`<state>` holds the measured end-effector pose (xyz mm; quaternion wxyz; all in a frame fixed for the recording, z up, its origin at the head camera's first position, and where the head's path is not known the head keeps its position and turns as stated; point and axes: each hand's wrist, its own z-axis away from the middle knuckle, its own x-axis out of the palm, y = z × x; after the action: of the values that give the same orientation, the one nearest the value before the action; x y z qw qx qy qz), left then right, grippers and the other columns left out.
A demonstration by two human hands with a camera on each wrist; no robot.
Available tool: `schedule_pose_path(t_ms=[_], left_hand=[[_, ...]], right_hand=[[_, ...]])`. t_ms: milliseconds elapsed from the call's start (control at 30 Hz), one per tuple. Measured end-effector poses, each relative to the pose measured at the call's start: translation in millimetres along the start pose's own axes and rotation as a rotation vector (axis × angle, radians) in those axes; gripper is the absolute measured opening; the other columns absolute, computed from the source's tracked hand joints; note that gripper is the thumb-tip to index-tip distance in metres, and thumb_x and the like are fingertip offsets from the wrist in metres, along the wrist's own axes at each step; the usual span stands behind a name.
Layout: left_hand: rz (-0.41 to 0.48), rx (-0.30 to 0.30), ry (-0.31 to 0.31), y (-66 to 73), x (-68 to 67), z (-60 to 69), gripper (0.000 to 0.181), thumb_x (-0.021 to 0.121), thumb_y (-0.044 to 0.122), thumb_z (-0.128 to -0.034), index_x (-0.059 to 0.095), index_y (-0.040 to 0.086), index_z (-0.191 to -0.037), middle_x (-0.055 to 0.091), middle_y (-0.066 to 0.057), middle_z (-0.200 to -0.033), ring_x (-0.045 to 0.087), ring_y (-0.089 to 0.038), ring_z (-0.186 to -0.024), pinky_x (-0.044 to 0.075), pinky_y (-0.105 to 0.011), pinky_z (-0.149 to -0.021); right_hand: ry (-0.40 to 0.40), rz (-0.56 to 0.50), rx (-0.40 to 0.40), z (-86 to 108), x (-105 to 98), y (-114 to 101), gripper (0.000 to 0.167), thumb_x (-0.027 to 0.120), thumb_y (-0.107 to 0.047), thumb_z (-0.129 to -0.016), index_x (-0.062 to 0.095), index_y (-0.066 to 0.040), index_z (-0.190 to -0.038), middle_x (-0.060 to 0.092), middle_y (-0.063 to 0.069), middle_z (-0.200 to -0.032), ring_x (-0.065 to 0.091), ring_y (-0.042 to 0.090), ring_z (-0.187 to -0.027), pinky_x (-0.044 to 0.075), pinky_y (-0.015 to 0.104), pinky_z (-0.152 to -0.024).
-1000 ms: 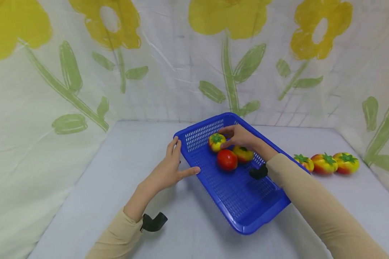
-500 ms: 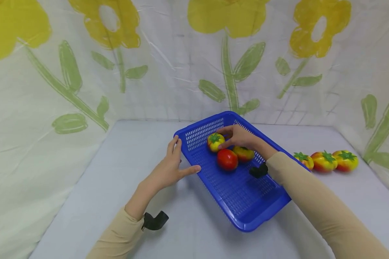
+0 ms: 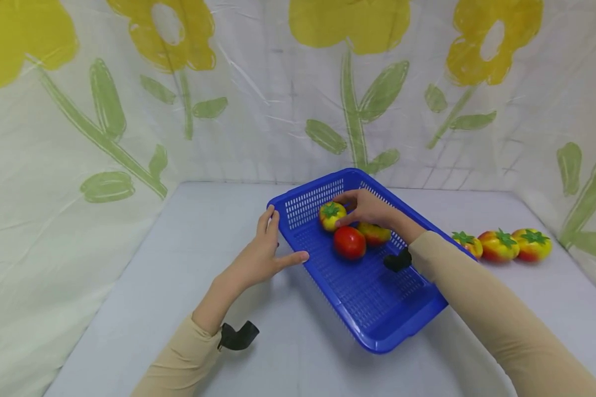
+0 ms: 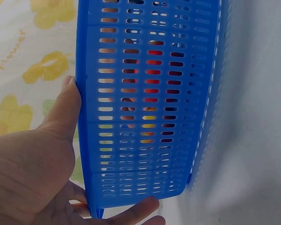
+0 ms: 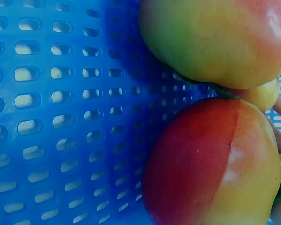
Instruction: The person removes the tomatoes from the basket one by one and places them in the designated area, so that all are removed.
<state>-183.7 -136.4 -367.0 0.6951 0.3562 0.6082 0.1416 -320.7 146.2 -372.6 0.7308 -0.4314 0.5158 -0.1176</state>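
A blue perforated basket (image 3: 372,298) stands at an angle on the table. Inside it my right hand (image 3: 370,209) pinches a yellow-red fruit with a green leafy top (image 3: 330,216), near the far left corner. Touching or close by are a red fruit (image 3: 350,243) and another yellow-red one (image 3: 374,234), partly under the hand. My left hand (image 3: 253,259) rests at the basket's left rim, thumb and fingers spread along it; in the left wrist view the thumb lies against the rim of the basket (image 4: 145,110). The right wrist view shows two fruits (image 5: 210,164) close up, fingers mostly hidden.
Right of the basket, three yellow-red fruits (image 3: 498,246) stand in a row on the white table (image 3: 179,242), the nearest one partly behind the basket's rim. A flower-patterned sheet (image 3: 258,110) hangs behind and at the sides.
Both hands keep almost the same position. The whole head view has shifted slightly, and the fruits in the basket show only tiny differences in place.
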Motion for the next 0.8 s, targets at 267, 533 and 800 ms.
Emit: schedule_pose_path(t_ms=[267, 533, 800], left_hand=[[0.017, -0.001, -0.012, 2.2, -1.7, 1.9, 0.119, 0.064, 0.066, -0.0828, -0.005, 0.002, -0.156, -0.017, -0.009, -0.161, 0.054, -0.032, -0.122, 0.048, -0.042, -0.095], [0.034, -0.007, -0.016, 4.9, -1.8, 2.1, 0.119, 0.066, 0.065, -0.0828, -0.005, 0.002, -0.156, -0.018, -0.009, -0.161, 0.053, -0.033, -0.123, 0.048, -0.043, -0.096], [0.036, -0.015, -0.014, 5.2, -1.9, 1.5, 0.12, 0.067, 0.064, -0.0824, -0.005, 0.003, -0.156, -0.018, -0.008, -0.161, 0.053, -0.034, -0.123, 0.048, -0.043, -0.096]], right_hand=[[-0.007, 0.016, 0.001, 0.3, 0.3, 0.0, 0.063, 0.086, -0.027, -0.078, 0.062, -0.011, -0.134, 0.061, 0.007, -0.129, 0.059, 0.026, -0.108, 0.047, 0.042, -0.096], [-0.034, 0.011, 0.009, 0.9, -0.9, 2.5, 0.065, 0.087, -0.028, -0.077, 0.062, -0.013, -0.135, 0.062, 0.007, -0.126, 0.06, 0.026, -0.105, 0.049, 0.04, -0.093], [-0.047, 0.0, -0.017, -0.4, -1.4, 2.5, 0.067, 0.088, -0.027, -0.075, 0.062, -0.009, -0.135, 0.063, 0.008, -0.126, 0.06, 0.026, -0.104, 0.049, 0.04, -0.093]])
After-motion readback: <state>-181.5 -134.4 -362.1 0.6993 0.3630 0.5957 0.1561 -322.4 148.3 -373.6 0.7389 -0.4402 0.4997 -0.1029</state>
